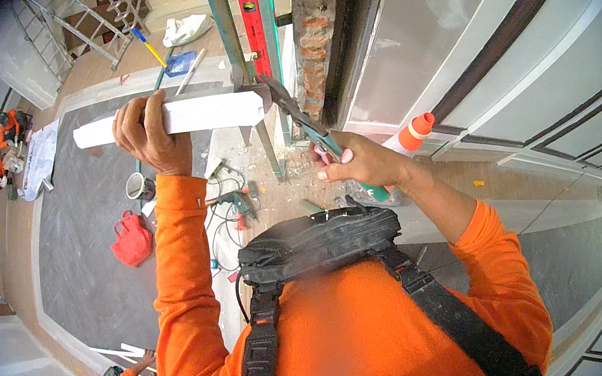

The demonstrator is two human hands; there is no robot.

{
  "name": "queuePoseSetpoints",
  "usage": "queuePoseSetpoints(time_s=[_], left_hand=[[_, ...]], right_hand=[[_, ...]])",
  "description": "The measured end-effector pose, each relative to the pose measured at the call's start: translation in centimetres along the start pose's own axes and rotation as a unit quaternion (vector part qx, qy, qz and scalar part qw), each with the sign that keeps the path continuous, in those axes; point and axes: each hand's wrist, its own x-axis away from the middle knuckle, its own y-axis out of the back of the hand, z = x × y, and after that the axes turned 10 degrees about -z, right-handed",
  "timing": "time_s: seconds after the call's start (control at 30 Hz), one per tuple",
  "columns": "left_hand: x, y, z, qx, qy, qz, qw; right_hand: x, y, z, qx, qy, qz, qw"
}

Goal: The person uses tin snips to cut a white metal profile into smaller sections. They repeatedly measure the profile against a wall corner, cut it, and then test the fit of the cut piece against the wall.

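Black chest pack (310, 243) hanging just below both hands. Right hand (360, 163) clenching around green-and-pink handles of tin snips (304, 120), dark blades reaching up-left, tips touching end of profile. Left hand (148, 133) wrapping fingers over white metal profile (176, 118), holding it level; profile looking long, flat-faced, pale, right end cut at angle. Beyond hands: red spirit level (253, 26) standing upright against green frame (224, 27). Far below left hand: red bag (131, 241), power drill (232, 201) lying on floor.

The snips' handles (348, 161) were hidden inside the right hand (364, 162); the chest pouch (317, 240) looked blurred.
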Motion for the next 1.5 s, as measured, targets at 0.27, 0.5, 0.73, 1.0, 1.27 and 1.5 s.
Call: queuePoseSetpoints(time_s=[0.27,0.5,0.73,1.0,1.27,1.5], left_hand=[[-1.0,0.4,0.4,0.013,0.005,0.129,0.992],[3.8,1.6,-0.3,0.353,0.583,0.379,0.626],[1.0,2.7,-3.9,0.454,0.649,0.414,0.448],[-0.8,2.7,-6.9,0.443,0.600,0.466,0.475],[-1.1,3.4,-8.2,0.453,0.633,0.431,0.457],[-1.4,3.5,-8.3,0.432,0.602,0.441,0.506]], right_hand=[[-0.1,-0.7,0.4,0.180,-0.104,-0.127,0.970],[-2.3,5.5,-1.3,0.312,-0.070,-0.355,0.878],[-3.9,5.7,-0.9,0.443,0.094,-0.335,0.827],[-6.1,3.8,0.8,0.388,0.116,-0.334,0.851],[-6.4,4.1,-0.4,0.421,0.159,-0.315,0.835],[-6.9,3.4,0.3,0.439,0.163,-0.326,0.821]])
